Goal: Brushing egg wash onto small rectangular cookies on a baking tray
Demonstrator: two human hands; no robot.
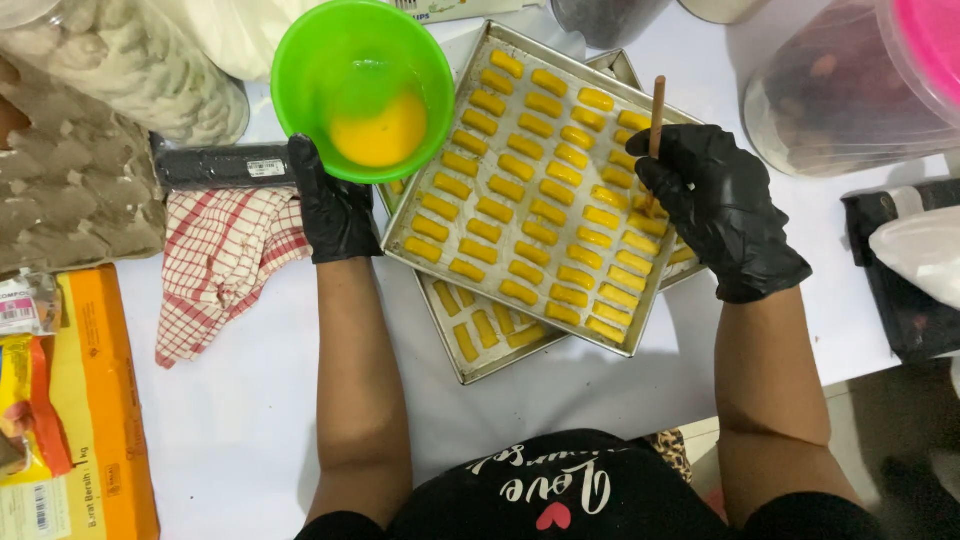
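Both my hands wear black gloves. My left hand [333, 207] grips the rim of a green plastic bowl [320, 60] holding yellow beaten egg [380, 135], tilted over the left corner of a metal baking tray [395, 240]. The tray carries several rows of small yellow oblong pastries [530, 190]. My right hand [722, 205] holds a thin wooden brush handle [657, 110] upright over the tray's right side; the bristles are hidden under my fingers. A second tray [455, 350] with more pastries lies underneath, partly covered.
A red-and-white checked cloth [220, 265] and a black roll [220, 165] lie left of the trays. Egg cartons [70, 190] and orange packets [100, 400] sit far left. Large plastic jars [850, 90] stand at the back right, a dark bag [905, 280] at right.
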